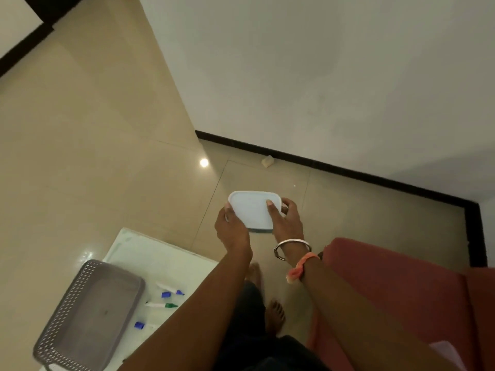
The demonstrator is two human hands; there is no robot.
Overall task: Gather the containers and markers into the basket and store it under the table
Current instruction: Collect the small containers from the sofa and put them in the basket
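Note:
I hold a flat rectangular container with a white lid [250,208] in both hands above the floor. My left hand [231,228] grips its left edge and my right hand [285,219] grips its right side, thumb on the lid. Down at the lower left stands a small white table [163,259] with an empty grey perforated basket [67,311] on it. Beside the basket lie markers: a blue-capped one [171,291], a green-capped one [162,305] and another blue-capped one [140,325].
A red sofa [401,287] fills the lower right. Beige tiled floor spreads around, bounded by a white wall with a black skirting [334,167]. A small pale object [267,160] lies by the skirting. My bare feet [274,314] show below my hands.

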